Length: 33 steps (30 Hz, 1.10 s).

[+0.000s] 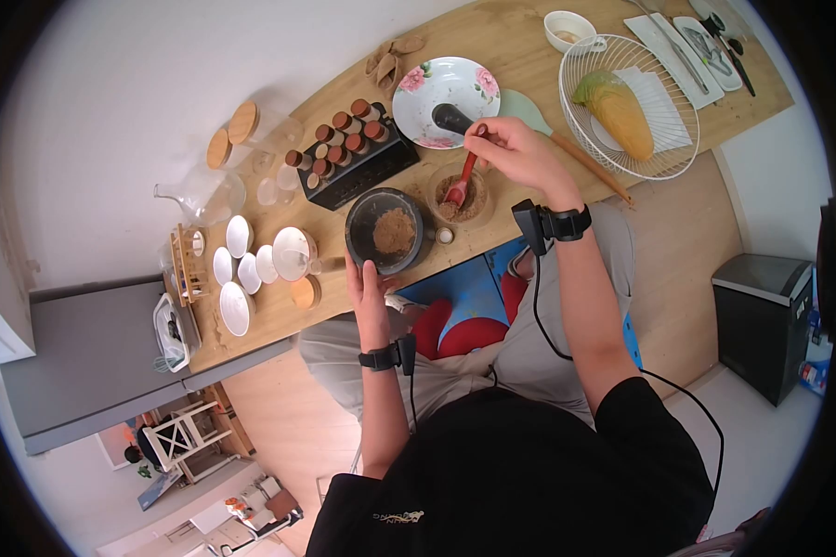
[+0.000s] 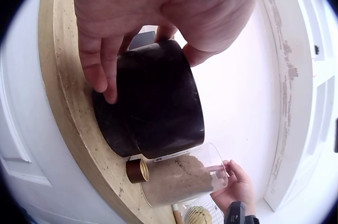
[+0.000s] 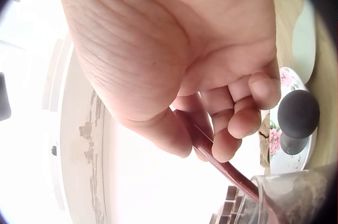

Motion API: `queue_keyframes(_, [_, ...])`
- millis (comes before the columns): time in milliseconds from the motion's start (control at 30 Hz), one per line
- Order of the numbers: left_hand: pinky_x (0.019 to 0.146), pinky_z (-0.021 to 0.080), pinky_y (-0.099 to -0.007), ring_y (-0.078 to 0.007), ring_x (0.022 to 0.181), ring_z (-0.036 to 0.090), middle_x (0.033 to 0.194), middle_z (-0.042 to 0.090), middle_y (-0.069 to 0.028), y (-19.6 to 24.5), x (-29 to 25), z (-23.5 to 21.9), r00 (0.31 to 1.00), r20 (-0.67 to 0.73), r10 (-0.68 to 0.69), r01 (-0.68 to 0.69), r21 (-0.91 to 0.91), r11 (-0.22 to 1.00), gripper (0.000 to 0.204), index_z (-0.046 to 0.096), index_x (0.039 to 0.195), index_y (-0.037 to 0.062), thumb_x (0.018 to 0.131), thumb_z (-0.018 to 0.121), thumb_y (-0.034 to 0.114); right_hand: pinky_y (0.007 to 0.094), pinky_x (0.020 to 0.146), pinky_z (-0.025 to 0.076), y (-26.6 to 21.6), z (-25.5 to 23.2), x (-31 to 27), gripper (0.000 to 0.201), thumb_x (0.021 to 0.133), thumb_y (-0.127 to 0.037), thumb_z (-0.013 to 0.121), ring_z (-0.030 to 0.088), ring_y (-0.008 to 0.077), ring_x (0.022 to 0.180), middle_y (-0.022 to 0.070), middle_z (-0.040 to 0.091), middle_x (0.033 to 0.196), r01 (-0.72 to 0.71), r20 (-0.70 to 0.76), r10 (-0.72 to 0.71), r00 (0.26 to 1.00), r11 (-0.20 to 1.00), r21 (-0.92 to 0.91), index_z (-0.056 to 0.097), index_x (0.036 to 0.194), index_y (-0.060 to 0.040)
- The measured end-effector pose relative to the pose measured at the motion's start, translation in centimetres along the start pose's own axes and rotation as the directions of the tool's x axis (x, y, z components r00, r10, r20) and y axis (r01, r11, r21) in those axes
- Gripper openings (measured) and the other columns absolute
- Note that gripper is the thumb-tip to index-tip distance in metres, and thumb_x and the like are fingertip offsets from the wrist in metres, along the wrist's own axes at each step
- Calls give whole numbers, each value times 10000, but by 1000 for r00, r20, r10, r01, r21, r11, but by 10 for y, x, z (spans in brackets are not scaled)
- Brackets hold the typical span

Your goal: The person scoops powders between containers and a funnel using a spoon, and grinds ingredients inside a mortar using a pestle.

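Observation:
My right hand (image 1: 520,153) pinches the handle of a red spoon (image 1: 468,169) between thumb and fingers. The spoon's bowl is down in a clear jar (image 2: 182,179) of brown powder, and its handle (image 3: 224,167) slants over the rim. My left hand (image 1: 370,292) holds a black mortar (image 1: 355,232) at its near side, thumb by the rim and fingers along the outer wall (image 2: 158,97). Brown powder (image 1: 395,230) covers the mortar's floor. A dark pestle (image 1: 452,118) lies on a flowered plate (image 1: 418,102) beyond the jar.
A small cap (image 1: 444,236) stands between mortar and jar. Behind them is a black rack (image 1: 367,167) of corked bottles. Several white cups (image 1: 249,274) and a wooden lid (image 1: 304,292) are to the left. A wire basket (image 1: 683,153) with a mango-like fruit (image 1: 622,116) sits right.

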State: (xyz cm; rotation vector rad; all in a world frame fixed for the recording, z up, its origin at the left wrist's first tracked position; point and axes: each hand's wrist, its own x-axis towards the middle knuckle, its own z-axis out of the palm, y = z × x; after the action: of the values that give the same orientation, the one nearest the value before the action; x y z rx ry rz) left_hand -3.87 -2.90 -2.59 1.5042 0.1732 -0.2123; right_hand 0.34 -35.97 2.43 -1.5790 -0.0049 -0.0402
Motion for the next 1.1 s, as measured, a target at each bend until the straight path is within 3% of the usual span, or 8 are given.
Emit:
queue_keyframes(533, [711, 533, -276, -128, 936, 602, 1272, 544, -61, -3, 0, -1, 1000, -24, 0, -1, -18, 1000, 567, 270, 1519, 98, 1019, 504, 225, 194, 633, 410, 3, -17, -1, 169, 961, -226, 594, 517, 39, 682, -42, 587, 769, 3, -137, 24, 990, 981, 192, 645, 938, -66])
queue_keyframes(1067, [700, 521, -266, -119, 873, 612, 1262, 554, -51, -1, 0, 0, 1000, -23, -9, 9, -6, 1000, 580, 258, 1524, 104, 1016, 510, 224, 195, 600, 402, -31, -15, -7, 183, 937, -233, 623, 520, 34, 656, -37, 595, 733, 42, -261, 26, 965, 967, 252, 652, 911, -54])
queue_keyframes(1100, [701, 521, -265, -120, 868, 612, 1262, 554, -52, -1, 0, 0, 1000, -22, -12, 12, -10, 1000, 582, 256, 1525, 108, 1016, 511, 226, 199, 599, 407, -36, -11, -8, 193, 938, -231, 623, 527, 40, 655, -32, 606, 741, 78, -255, -21, 967, 973, 217, 654, 918, -42])
